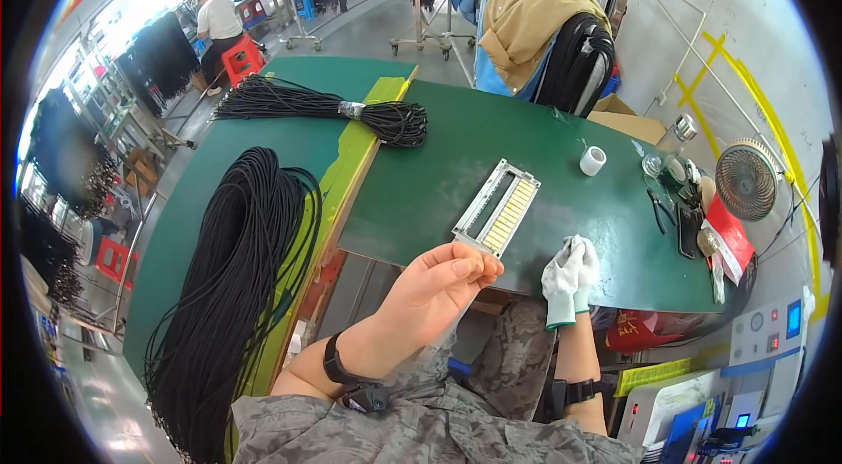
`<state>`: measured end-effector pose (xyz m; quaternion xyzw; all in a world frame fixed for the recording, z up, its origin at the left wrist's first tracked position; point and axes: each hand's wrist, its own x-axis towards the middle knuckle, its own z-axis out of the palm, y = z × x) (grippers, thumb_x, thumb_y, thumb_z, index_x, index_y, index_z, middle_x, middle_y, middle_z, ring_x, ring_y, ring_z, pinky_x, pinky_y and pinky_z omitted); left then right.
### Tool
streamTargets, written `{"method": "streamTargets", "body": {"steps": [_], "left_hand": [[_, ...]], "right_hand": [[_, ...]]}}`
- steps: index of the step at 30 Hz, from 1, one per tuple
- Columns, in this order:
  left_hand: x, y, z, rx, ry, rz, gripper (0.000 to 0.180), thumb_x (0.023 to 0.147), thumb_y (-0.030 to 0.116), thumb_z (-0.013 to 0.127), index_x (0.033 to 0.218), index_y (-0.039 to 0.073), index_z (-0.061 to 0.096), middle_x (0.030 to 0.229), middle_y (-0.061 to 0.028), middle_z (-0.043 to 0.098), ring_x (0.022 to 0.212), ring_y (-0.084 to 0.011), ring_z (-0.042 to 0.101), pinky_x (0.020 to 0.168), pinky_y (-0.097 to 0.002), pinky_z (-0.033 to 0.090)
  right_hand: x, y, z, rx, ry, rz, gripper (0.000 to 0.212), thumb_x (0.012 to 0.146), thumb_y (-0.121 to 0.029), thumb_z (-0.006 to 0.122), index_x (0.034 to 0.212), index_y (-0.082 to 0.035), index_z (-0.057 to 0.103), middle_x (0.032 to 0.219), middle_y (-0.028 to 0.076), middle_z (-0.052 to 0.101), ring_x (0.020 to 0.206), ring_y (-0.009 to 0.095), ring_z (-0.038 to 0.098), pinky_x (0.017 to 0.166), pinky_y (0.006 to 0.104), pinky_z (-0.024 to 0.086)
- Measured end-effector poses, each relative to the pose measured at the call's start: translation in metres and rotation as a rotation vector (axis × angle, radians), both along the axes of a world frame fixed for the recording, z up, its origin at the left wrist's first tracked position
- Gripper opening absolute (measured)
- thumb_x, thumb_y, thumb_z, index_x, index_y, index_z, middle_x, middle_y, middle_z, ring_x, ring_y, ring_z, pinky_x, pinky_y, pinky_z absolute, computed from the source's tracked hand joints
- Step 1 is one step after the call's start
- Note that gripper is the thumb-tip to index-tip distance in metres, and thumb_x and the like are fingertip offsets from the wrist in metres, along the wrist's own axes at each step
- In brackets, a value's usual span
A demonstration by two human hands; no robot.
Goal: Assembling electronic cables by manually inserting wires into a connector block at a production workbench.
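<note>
My bare left hand (443, 281) is closed in a pinch just in front of the near end of a metal fixture (497, 206). Whatever its fingertips hold, if anything, is too small to make out. The fixture is a flat rectangular frame with an open slot and a row of pale yellow pieces along its right side; it lies at a slant on the green table (421, 192). To the right, my right hand (570, 275), in a white glove with a green-edged cuff, rests at the table's front edge. Its fingers are curled together, hiding anything in them.
A large coil of black cables (237, 245) and a tied cable bundle (377, 117) lie on the left. A white roll (593, 160), pliers (660, 208), a phone (689, 231) and a fan (746, 180) are on the right. Jackets (539, 17) hang beyond the table; a person (217, 21) sits farther off.
</note>
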<state>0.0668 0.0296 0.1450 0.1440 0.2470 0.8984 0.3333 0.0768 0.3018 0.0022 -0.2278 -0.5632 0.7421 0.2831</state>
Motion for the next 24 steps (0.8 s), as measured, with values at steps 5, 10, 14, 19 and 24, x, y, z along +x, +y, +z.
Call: {"method": "streamTargets", "body": {"steps": [5, 10, 14, 19, 24], "left_hand": [[-0.005, 0.000, -0.010, 0.036, 0.080, -0.005, 0.015, 0.091, 0.022, 0.064, 0.085, 0.008, 0.060, 0.089, -0.0024, 0.059, 0.099, -0.0210, 0.049, 0.098, -0.0365, 0.035], [-0.006, 0.001, -0.009, 0.012, 0.042, -0.007, 0.024, 0.091, 0.029, 0.066, 0.080, 0.010, 0.055, 0.084, -0.0008, 0.055, 0.098, -0.0203, 0.048, 0.097, -0.0369, 0.036], [-0.007, -0.003, -0.004, 0.051, -0.023, -0.041, 0.024, 0.091, 0.027, 0.066, 0.080, 0.011, 0.053, 0.087, -0.0015, 0.055, 0.100, -0.0204, 0.047, 0.097, -0.0369, 0.036], [-0.003, -0.007, 0.017, 0.088, 0.027, -0.038, 0.021, 0.092, 0.026, 0.064, 0.083, 0.011, 0.053, 0.081, -0.0006, 0.057, 0.090, -0.0205, 0.052, 0.100, -0.0380, 0.035], [-0.004, -0.028, 0.084, 0.463, 0.768, -0.260, 0.033, 0.095, 0.036, 0.060, 0.074, 0.010, 0.057, 0.063, 0.0038, 0.053, 0.062, -0.0185, 0.058, 0.094, -0.0412, 0.042]], "right_hand": [[0.001, -0.005, 0.008, 0.011, -0.006, -0.006, 0.023, 0.100, -0.017, 0.048, 0.083, -0.004, 0.056, 0.065, -0.006, 0.046, 0.054, 0.003, 0.043, 0.046, 0.0208, 0.035], [-0.002, -0.004, 0.005, 0.040, -0.024, -0.022, 0.023, 0.100, -0.017, 0.048, 0.083, -0.004, 0.056, 0.064, -0.006, 0.046, 0.053, 0.004, 0.042, 0.045, 0.0210, 0.035], [-0.001, -0.006, 0.005, 0.022, -0.016, -0.024, 0.022, 0.100, -0.018, 0.048, 0.084, -0.005, 0.056, 0.064, -0.005, 0.046, 0.052, 0.004, 0.042, 0.043, 0.0213, 0.035], [0.001, -0.008, 0.009, -0.005, -0.005, -0.003, 0.022, 0.100, -0.018, 0.047, 0.085, -0.004, 0.056, 0.063, -0.004, 0.046, 0.051, 0.005, 0.043, 0.042, 0.0216, 0.035], [-0.003, -0.015, 0.012, -0.004, -0.029, -0.005, 0.022, 0.100, -0.017, 0.046, 0.085, -0.004, 0.056, 0.064, -0.003, 0.047, 0.048, 0.006, 0.044, 0.040, 0.0225, 0.035]]}}
